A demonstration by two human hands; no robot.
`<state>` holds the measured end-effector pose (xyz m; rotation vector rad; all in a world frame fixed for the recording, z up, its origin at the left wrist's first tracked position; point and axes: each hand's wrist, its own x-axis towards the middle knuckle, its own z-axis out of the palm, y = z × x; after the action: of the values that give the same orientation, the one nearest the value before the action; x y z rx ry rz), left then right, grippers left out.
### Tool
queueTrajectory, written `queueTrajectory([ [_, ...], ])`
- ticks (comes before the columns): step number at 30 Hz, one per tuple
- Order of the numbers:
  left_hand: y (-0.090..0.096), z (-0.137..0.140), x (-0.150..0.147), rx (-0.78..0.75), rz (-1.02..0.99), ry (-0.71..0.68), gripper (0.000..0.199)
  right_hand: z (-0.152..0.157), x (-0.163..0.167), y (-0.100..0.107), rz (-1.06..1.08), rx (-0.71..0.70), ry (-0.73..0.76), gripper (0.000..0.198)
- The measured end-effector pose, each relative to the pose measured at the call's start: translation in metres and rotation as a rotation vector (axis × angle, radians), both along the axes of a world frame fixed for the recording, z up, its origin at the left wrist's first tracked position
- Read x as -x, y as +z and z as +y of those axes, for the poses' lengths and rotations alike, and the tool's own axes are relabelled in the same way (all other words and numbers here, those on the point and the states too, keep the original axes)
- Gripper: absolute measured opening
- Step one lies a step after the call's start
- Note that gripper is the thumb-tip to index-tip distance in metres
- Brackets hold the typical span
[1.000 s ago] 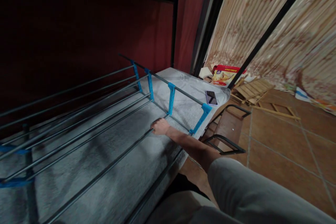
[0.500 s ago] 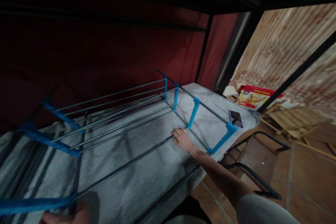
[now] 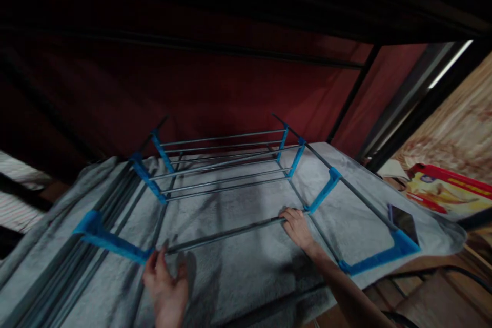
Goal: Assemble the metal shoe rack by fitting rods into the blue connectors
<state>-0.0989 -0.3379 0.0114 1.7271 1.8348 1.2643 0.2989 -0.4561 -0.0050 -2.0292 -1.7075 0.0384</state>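
A rack frame of grey metal rods and blue plastic brackets lies on a grey blanket (image 3: 246, 266). My right hand (image 3: 296, 228) is closed over the right end of the nearest crossbar rod (image 3: 226, 236), close to a blue bracket (image 3: 325, 189). At that rod's left end, my left hand (image 3: 166, 287) has its fingertips against the inner end of another blue bracket (image 3: 115, 246), thumb held apart. Farther back, several crossbar rods (image 3: 230, 184) span between pairs of blue brackets on the two sides. My hands partly hide both ends of the near rod.
Several loose rods (image 3: 77, 261) lie along the left side of the blanket. A phone (image 3: 403, 223) rests at the right. Beyond the blanket are a red and yellow box (image 3: 449, 189) and a chair (image 3: 434, 297). Dark frame bars (image 3: 353, 97) stand behind and overhead.
The view has turned left, so the rack sits more squarely ahead. My left hand has come fully into view at the left bracket. My right hand stays on the rod's right end.
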Motion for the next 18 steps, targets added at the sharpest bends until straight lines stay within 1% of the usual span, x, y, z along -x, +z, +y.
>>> queueTrajectory([
  [3,0.011,0.003,-0.016,0.021,-0.104,-0.153,0.046,0.004,-0.003,0.000,0.014,0.058,0.007,0.036],
  [6,0.020,0.021,-0.034,0.017,-0.273,-0.282,0.034,0.017,-0.014,-0.004,0.133,0.095,-0.061,0.032],
  [8,0.025,0.037,-0.048,0.010,-0.344,-0.341,0.031,0.031,-0.026,-0.008,0.269,0.045,-0.160,0.029],
  [10,0.028,0.052,-0.064,0.005,-0.366,-0.397,0.031,0.046,-0.041,-0.013,0.367,-0.031,-0.296,0.033],
  [11,0.029,0.060,-0.072,0.008,-0.365,-0.424,0.031,0.055,-0.049,-0.015,0.383,-0.073,-0.380,0.038],
  [13,0.032,0.074,-0.090,0.025,-0.350,-0.476,0.031,0.071,-0.063,-0.019,0.349,-0.142,-0.522,0.048],
  [14,0.034,0.081,-0.099,0.036,-0.339,-0.498,0.032,0.078,-0.069,-0.021,0.316,-0.164,-0.559,0.053],
  [16,0.036,0.096,-0.115,0.058,-0.332,-0.526,0.035,0.093,-0.078,-0.023,0.243,-0.187,-0.588,0.059],
  [17,0.037,0.104,-0.122,0.073,-0.356,-0.526,0.036,0.099,-0.082,-0.025,0.200,-0.190,-0.580,0.060],
  [18,0.036,0.112,-0.128,0.099,-0.424,-0.501,0.036,0.104,-0.085,-0.026,0.157,-0.196,-0.566,0.058],
])
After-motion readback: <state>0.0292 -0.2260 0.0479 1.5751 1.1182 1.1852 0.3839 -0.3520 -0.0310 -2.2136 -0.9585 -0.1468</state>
